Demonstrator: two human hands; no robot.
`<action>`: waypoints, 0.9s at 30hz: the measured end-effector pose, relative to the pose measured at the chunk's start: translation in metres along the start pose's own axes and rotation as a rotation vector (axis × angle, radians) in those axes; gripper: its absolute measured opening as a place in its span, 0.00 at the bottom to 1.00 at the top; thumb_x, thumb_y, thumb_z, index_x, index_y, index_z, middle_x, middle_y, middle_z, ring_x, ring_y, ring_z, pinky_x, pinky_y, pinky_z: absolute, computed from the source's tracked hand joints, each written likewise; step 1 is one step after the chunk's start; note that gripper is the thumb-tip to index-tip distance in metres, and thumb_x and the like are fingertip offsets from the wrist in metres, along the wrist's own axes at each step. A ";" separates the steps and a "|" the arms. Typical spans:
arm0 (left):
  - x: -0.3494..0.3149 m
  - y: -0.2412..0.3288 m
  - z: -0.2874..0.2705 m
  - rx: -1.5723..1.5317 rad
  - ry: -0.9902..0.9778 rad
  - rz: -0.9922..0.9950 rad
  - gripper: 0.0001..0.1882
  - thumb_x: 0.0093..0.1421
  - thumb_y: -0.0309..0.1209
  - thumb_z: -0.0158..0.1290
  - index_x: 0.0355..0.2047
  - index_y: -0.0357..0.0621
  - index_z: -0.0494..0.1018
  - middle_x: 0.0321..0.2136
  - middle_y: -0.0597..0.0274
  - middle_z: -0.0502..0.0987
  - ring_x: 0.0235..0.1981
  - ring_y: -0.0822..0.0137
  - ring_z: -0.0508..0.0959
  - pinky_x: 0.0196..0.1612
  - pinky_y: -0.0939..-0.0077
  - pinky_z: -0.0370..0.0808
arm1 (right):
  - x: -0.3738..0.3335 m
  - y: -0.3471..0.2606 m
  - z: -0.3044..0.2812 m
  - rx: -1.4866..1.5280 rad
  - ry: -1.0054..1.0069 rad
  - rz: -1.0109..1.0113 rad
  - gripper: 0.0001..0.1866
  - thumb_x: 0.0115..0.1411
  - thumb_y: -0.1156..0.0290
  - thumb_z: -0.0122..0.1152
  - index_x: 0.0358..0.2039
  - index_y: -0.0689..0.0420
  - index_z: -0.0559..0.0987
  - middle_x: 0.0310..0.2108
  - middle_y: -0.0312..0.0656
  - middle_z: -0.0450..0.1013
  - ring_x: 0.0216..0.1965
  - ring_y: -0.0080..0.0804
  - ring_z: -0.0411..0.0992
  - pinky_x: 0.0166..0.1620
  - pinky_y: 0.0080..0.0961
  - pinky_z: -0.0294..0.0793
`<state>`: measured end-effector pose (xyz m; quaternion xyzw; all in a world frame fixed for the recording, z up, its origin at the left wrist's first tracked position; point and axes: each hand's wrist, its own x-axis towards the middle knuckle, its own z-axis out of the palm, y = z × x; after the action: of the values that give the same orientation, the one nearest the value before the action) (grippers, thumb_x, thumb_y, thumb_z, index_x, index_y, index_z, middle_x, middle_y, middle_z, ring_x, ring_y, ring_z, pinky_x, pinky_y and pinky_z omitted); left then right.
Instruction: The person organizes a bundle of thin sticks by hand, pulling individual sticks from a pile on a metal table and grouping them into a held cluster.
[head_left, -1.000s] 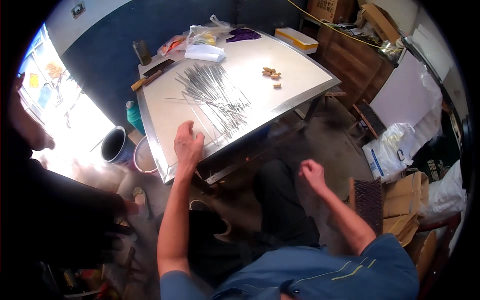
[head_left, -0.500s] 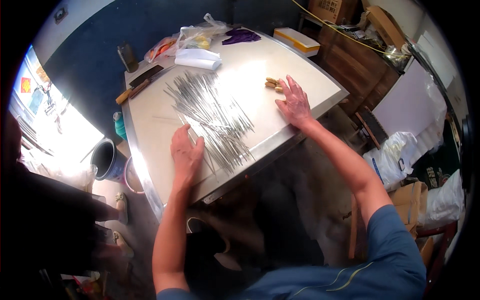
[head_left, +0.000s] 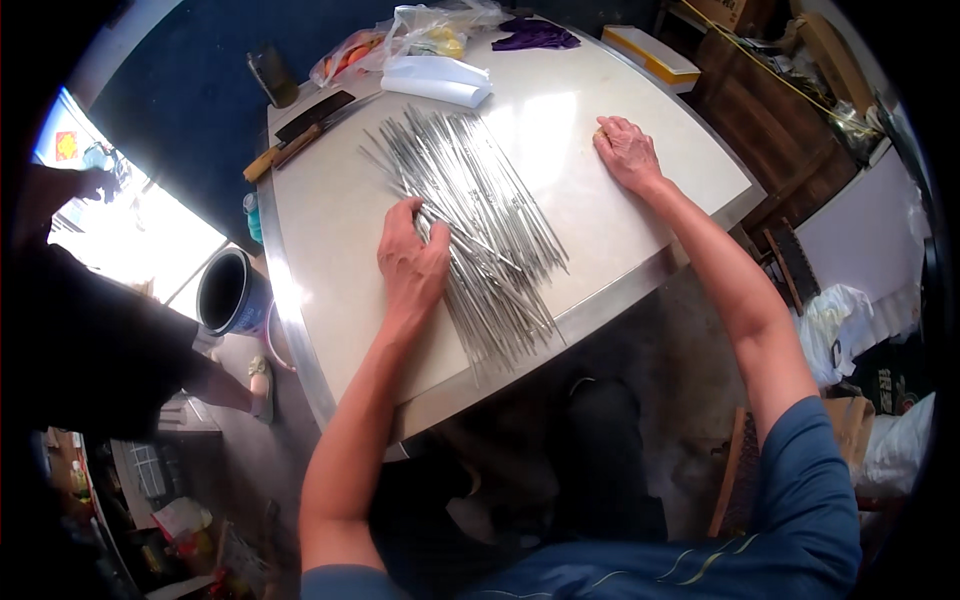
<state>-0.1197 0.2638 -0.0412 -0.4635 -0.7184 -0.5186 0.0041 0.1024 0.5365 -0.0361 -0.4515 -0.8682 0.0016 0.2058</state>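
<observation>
A wide pile of thin metal skewers (head_left: 480,215) lies spread across the middle of a white table (head_left: 330,230). My left hand (head_left: 412,262) rests flat at the pile's left edge, its fingertips on the skewers. My right hand (head_left: 628,152) lies palm down on the table to the right of the pile, covering some small brown pieces near its fingers. Neither hand grips anything.
A cleaver with a wooden handle (head_left: 300,130), a white folded packet (head_left: 440,82), plastic bags (head_left: 400,40), a purple cloth (head_left: 535,36) and a yellow-edged box (head_left: 648,52) sit at the table's far side. A dark bucket (head_left: 228,292) stands on the floor left. Another person (head_left: 90,330) is at far left.
My right hand rose from my lap to the table and now lies flat right of the skewers. My left hand slid forward onto the pile. The view drew closer to the table.
</observation>
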 end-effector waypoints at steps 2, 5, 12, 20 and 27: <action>0.011 -0.005 0.011 -0.054 0.011 -0.007 0.19 0.51 0.28 0.49 0.42 0.31 0.69 0.38 0.43 0.73 0.41 0.49 0.74 0.47 0.63 0.69 | 0.007 0.001 0.002 -0.038 0.033 0.032 0.23 0.63 0.60 0.43 0.56 0.55 0.70 0.58 0.46 0.63 0.60 0.40 0.60 0.61 0.39 0.56; 0.023 -0.003 0.019 -0.103 -0.007 -0.038 0.18 0.50 0.26 0.48 0.42 0.30 0.69 0.37 0.44 0.74 0.35 0.54 0.75 0.43 0.66 0.71 | 0.007 -0.007 0.003 -0.108 0.123 0.059 0.23 0.63 0.60 0.45 0.57 0.54 0.69 0.59 0.46 0.62 0.61 0.40 0.58 0.62 0.40 0.55; 0.031 -0.016 0.027 -0.218 0.179 -0.102 0.16 0.50 0.24 0.48 0.40 0.31 0.70 0.36 0.48 0.75 0.33 0.59 0.76 0.41 0.68 0.72 | -0.025 -0.037 -0.002 -0.012 0.322 -0.162 0.24 0.59 0.61 0.56 0.54 0.55 0.70 0.58 0.44 0.62 0.58 0.41 0.60 0.58 0.40 0.59; 0.018 -0.016 0.020 -0.184 0.211 -0.229 0.13 0.48 0.25 0.48 0.35 0.32 0.70 0.35 0.48 0.74 0.36 0.55 0.74 0.43 0.67 0.71 | -0.058 -0.130 -0.024 0.256 -0.006 -0.191 0.24 0.55 0.52 0.57 0.38 0.63 0.78 0.37 0.51 0.74 0.40 0.45 0.74 0.44 0.37 0.72; 0.002 -0.014 0.016 -0.209 0.199 -0.142 0.14 0.49 0.25 0.49 0.36 0.31 0.69 0.35 0.48 0.74 0.34 0.58 0.75 0.40 0.69 0.72 | -0.050 -0.163 -0.025 0.263 -0.281 0.033 0.33 0.44 0.44 0.63 0.35 0.66 0.79 0.41 0.54 0.73 0.43 0.45 0.74 0.47 0.34 0.72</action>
<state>-0.1227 0.2768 -0.0574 -0.3558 -0.6875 -0.6330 -0.0096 0.0089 0.3966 -0.0005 -0.4300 -0.8733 0.1816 0.1398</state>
